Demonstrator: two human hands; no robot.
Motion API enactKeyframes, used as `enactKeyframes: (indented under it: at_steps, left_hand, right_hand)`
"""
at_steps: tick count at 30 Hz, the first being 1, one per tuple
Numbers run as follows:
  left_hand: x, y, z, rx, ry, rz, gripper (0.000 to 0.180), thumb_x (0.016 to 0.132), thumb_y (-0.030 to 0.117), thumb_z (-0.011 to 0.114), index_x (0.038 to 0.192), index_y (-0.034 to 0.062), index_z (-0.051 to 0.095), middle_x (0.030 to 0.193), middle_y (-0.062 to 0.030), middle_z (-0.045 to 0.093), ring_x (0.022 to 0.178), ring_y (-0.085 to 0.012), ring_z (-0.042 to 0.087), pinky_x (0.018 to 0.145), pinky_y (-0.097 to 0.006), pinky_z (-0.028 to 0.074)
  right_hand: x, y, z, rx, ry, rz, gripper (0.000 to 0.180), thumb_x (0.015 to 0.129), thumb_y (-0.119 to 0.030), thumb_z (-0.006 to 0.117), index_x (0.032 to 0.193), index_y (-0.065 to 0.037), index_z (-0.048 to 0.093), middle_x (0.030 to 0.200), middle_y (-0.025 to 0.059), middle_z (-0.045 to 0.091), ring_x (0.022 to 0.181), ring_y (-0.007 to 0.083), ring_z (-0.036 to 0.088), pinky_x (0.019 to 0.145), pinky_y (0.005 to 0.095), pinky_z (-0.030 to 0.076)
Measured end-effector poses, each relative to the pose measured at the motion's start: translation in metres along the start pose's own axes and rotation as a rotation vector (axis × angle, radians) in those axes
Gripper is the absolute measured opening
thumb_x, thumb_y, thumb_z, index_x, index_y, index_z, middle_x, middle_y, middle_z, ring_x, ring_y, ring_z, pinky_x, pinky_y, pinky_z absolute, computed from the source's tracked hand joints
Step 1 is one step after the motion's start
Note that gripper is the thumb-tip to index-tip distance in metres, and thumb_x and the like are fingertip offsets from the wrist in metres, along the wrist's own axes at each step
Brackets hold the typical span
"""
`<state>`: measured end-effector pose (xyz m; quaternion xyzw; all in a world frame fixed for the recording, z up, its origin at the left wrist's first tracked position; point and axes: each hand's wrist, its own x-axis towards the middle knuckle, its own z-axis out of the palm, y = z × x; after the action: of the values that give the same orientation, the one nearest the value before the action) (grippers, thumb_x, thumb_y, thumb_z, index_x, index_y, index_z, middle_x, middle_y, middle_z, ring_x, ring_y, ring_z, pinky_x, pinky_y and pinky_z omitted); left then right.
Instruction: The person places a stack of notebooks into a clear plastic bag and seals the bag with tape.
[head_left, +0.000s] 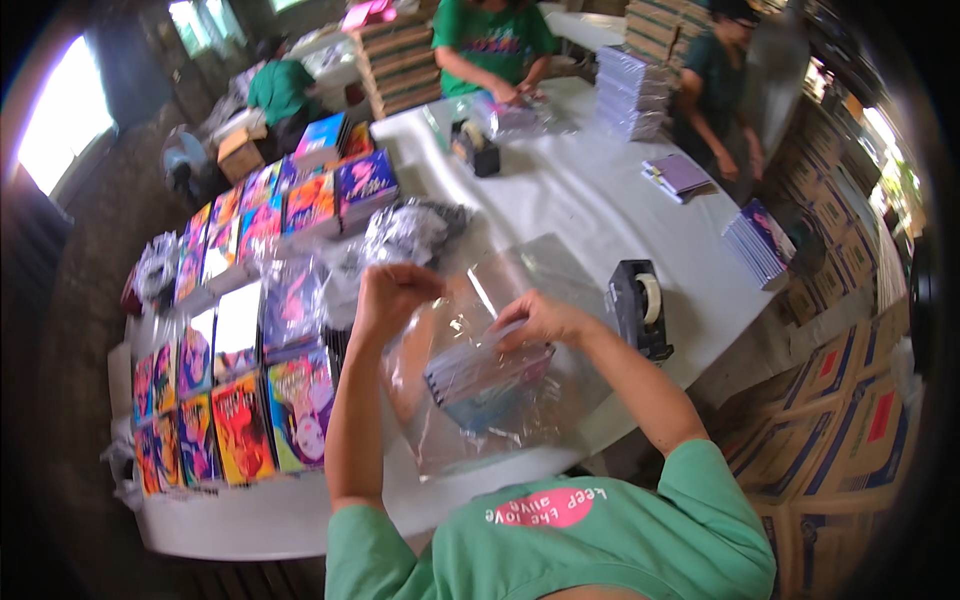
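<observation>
I see daylight flooding in from a blown-out window [62, 115] at upper left, glare streaking the clear plastic bag [480, 370], soft blur throughout, and heavy fisheye bending with dark vignetting around the rim.

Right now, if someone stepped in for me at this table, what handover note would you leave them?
Left hand: raised, pinching the top edge of the clear plastic bag.
Right hand: gripping the stack of booklets, part way into the bag.
Around: colourful booklets in rows on the left, tape dispenser on the right of the white table.
Done: stack started into the bag.
Left: seat the stack fully; the bag is not yet closed.
</observation>
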<state>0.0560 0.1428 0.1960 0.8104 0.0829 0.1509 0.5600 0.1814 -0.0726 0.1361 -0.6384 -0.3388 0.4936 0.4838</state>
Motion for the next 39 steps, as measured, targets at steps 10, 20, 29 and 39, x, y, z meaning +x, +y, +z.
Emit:
enactKeyframes:
  at_steps: [10, 20, 29, 39]
  left_hand:
    - [-0.076, -0.025, 0.053, 0.057, 0.058, -0.392, 0.027, 0.072, 0.026, 0.077, 0.087, 0.0038, 0.073, 0.079, -0.0092, 0.070, 0.076, -0.0180, 0.066, 0.068, -0.031, 0.049]
    - [-0.096, 0.022, 0.065, 0.455, -0.029, 0.202, 0.039, 0.069, 0.013, 0.076, 0.107, 0.0090, 0.067, 0.107, -0.0092, 0.067, 0.108, -0.0274, 0.060, 0.092, -0.037, 0.044]
    - [-0.114, -0.041, 0.078, 0.628, 0.108, 0.778, 0.025, 0.074, 0.001, 0.061, 0.095, 0.0113, 0.071, 0.102, -0.0055, 0.069, 0.102, -0.0204, 0.064, 0.083, -0.032, 0.046]
    - [-0.109, -0.042, 0.086, 0.673, 0.187, 0.929, 0.015, 0.078, 0.004, 0.066, 0.089, 0.0131, 0.072, 0.096, -0.0018, 0.070, 0.096, -0.0189, 0.066, 0.077, -0.027, 0.045]
  right_hand:
    - [-0.024, -0.017, 0.007, -0.534, 0.235, -0.132, 0.021, 0.076, -0.027, 0.074, 0.089, -0.010, 0.074, 0.081, 0.0035, 0.071, 0.081, 0.0101, 0.063, 0.089, 0.0346, 0.042]
    - [-0.045, -0.031, 0.049, -1.543, 0.387, -0.578, 0.015, 0.080, -0.020, 0.060, 0.090, -0.015, 0.069, 0.114, -0.0009, 0.058, 0.116, 0.0100, 0.049, 0.101, 0.0618, 0.025]
    - [-0.143, 0.034, -0.019, -0.644, 0.798, -0.319, 0.028, 0.083, -0.014, 0.061, 0.111, -0.011, 0.064, 0.121, 0.0125, 0.058, 0.108, 0.0303, 0.056, 0.092, 0.0374, 0.044]
    - [-0.182, 0.150, -0.096, 0.272, 0.940, 0.334, 0.043, 0.082, -0.049, 0.062, 0.095, -0.008, 0.065, 0.131, 0.0129, 0.050, 0.134, 0.0291, 0.028, 0.105, 0.0562, 0.016]
